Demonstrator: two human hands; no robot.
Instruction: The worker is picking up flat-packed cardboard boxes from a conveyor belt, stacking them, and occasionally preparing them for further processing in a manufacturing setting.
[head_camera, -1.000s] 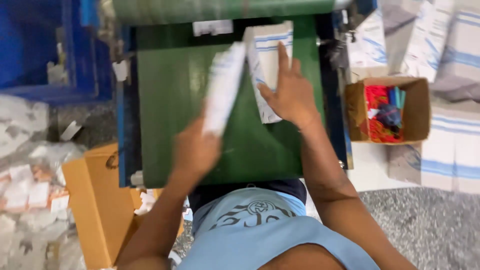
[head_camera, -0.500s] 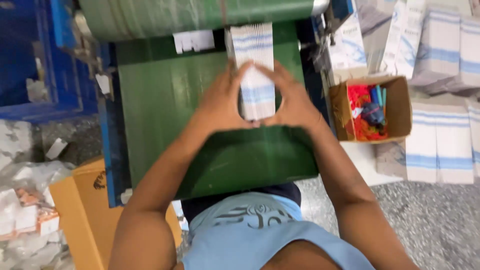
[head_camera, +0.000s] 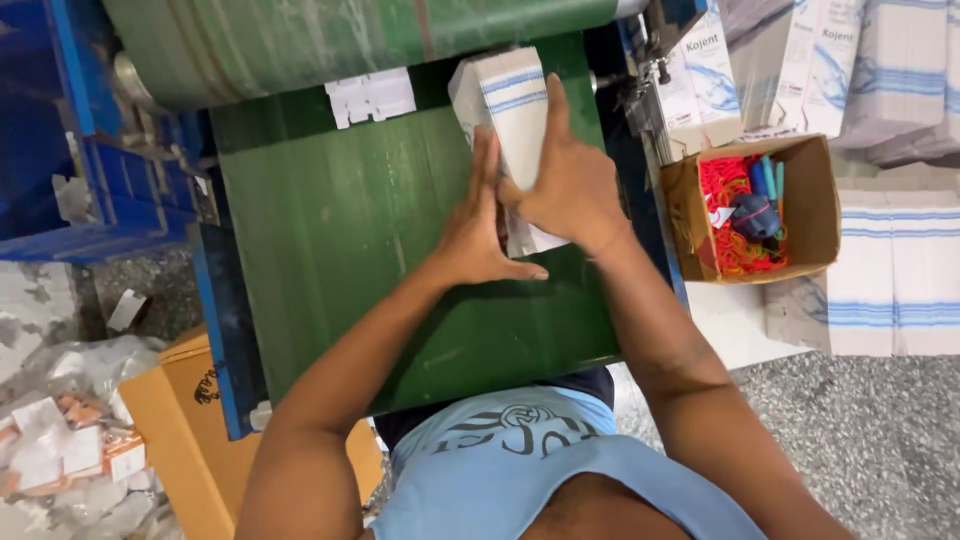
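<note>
A stack of flat white cartons with blue stripes lies on the green belt of a machine. My right hand rests on top of the stack, fingers pointing away from me. My left hand presses flat against the stack's left side, thumb on the belt. Together both hands hold the stack. A second small white carton piece lies further left on the belt, near the big green roller.
A brown cardboard box with red rubber bands and blue bits stands right of the machine. More striped cartons are stacked at the right. A blue crate and scrap paper lie at the left, with an orange-brown box.
One second ago each hand held a separate bunch of cartons. They were brought together into one stack, and my hands now press it from the left side and the top.
</note>
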